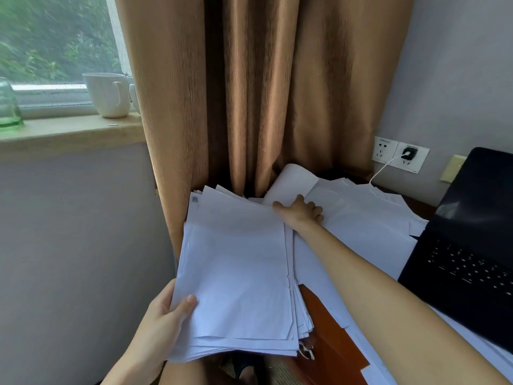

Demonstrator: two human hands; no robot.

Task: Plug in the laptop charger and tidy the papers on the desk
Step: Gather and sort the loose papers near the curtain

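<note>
My left hand [163, 315] grips the near left edge of a thick stack of white papers [238, 276], thumb on top, held off the desk's left side. My right hand [301, 211] reaches to the far end of the desk and pinches a white sheet [294, 182] whose far edge curls up against the curtain. Loose white papers [361, 220] cover the desk around it. A black charger plug [408, 153] sits in the wall socket [410, 159], and its white cable [384, 168] runs down onto the papers. The black laptop [466, 251] stands open at the right.
A brown curtain [263, 93] hangs behind the desk. The red-brown wooden desk [324, 315] shows beside the stack, with a metal drawer handle [305, 350] at its front. A white mug [108, 94] and a green glass [9, 109] stand on the windowsill.
</note>
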